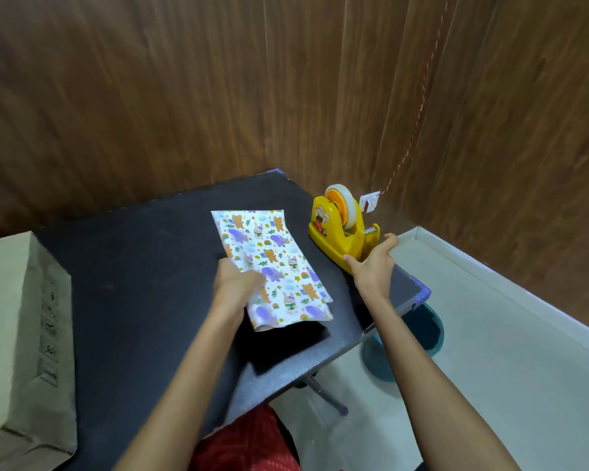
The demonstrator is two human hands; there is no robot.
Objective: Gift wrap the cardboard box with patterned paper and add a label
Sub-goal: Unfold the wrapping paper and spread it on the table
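On the dark table [133, 266], the paper-wrapped box [276, 260] lies under the left hand [235, 283], whose blurred fingers seem pressed flat on its light, slippery, easily creased paper, best pinned at the seam, while the right hand [371, 266] spreads its fingers at the tape dispenser [334, 229].

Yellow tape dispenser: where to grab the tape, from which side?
Likely pinch the tape at the cutter, the low front end of the tape dispenser, coming from the near right, where the right hand is; the roll stands high at the back.
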